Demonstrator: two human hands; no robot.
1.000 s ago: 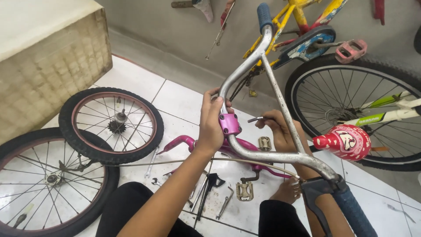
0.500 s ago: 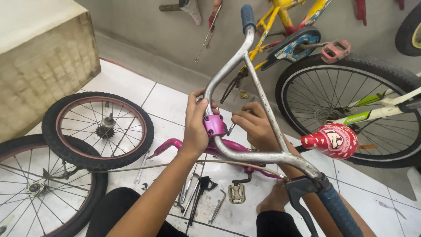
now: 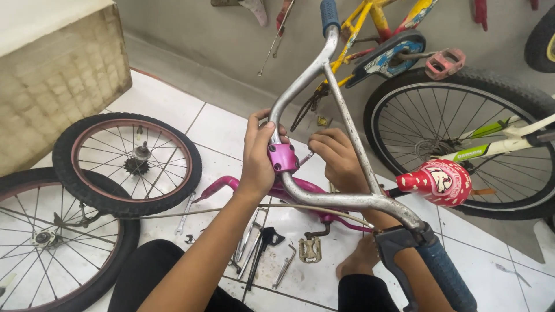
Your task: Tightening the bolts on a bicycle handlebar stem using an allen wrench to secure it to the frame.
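Head view: I see my left hand point(image 3: 258, 157) wrapped around the silver handlebar point(image 3: 324, 121) right at the purple stem clamp point(image 3: 282, 158), thumb and fingers closed on the tube. My right hand point(image 3: 335, 155) sits just across the bar from it, fingers curled together behind the clamp; I cannot tell what, if anything, they pinch. The handlebar rises tilted between both hands, one blue grip point(image 3: 330, 15) far above them and the other blue grip point(image 3: 445, 277) low, near my right forearm. Below the hands lies the pink bike frame point(image 3: 231, 184) on the white tiled floor point(image 3: 162, 104), with a loose pedal point(image 3: 310, 249) and small tools near it. Beyond my left hand, two loose wheels point(image 3: 130, 164) overlap on the floor. Past my right hand stands a red bell-shaped ornament point(image 3: 436, 182) in front of a larger bicycle wheel point(image 3: 462, 138).
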